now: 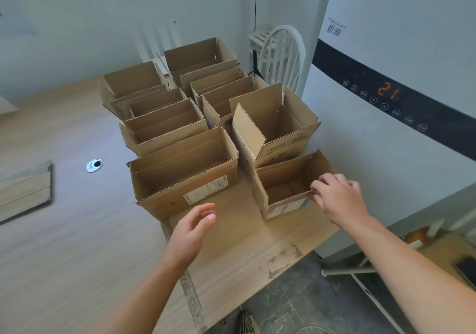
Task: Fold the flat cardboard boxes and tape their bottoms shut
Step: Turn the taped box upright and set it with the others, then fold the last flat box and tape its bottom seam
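Observation:
Several brown cardboard boxes stand open-topped in two rows on the wooden table (64,243). The nearest right one is a small box (280,199) with a white label on its front. My right hand (337,197) pinches the near right corner of that box's rim. A larger labelled box (185,176) stands to its left. My left hand (193,228) hovers just in front of the larger box, fingers relaxed and loosely curved, holding nothing. A taller box (278,127) stands right behind the small one. No tape is in view.
A white standing air conditioner (386,76) with a lit "21" display rises at the right. A white chair (283,52) stands behind the boxes. A metal cable grommet (94,165) sits in the tabletop; a wooden board (24,192) lies at the left. Dark floor tiles lie below the table's right edge.

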The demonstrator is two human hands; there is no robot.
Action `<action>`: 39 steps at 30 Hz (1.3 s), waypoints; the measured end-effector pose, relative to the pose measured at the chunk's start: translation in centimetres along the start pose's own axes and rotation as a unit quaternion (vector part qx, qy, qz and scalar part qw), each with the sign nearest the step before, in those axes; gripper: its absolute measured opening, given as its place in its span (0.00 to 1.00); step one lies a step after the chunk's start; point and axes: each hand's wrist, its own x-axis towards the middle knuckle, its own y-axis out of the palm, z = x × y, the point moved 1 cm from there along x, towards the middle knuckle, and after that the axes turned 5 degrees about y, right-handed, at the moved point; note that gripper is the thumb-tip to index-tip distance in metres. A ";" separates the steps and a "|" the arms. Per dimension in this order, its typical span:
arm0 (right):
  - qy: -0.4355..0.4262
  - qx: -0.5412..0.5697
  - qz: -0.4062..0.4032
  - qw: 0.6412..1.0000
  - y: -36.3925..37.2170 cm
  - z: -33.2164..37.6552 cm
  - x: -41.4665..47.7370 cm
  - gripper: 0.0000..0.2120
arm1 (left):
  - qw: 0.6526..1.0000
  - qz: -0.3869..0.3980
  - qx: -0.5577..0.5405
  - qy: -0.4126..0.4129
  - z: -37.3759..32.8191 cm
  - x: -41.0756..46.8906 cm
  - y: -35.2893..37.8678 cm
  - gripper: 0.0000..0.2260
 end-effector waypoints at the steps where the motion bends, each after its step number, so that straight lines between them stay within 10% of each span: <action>1: 0.014 -0.005 0.004 1.000 -0.2 -0.1 0.0 0.10 | 1.000 0.003 0.002 0.000 -0.2 0.1 0.0 0.17; 11: -0.075 0.108 -0.002 0.991 -6.1 5.2 -1.1 0.17 | 0.987 -0.026 0.151 0.048 -1.0 0.1 -1.2 0.11; 20: -0.296 0.059 -0.029 0.953 -8.6 21.1 -0.9 0.16 | 0.883 -0.087 0.444 0.125 -3.5 -2.3 -10.6 0.15; 28: -0.414 0.042 0.000 0.909 -7.8 38.5 -1.6 0.17 | 0.815 -0.157 0.557 -0.027 -0.7 -7.0 -25.4 0.19; 39: -0.411 0.034 0.066 0.909 -5.2 61.1 -0.2 0.18 | 0.836 -0.136 0.508 -0.158 8.7 -5.3 -47.1 0.18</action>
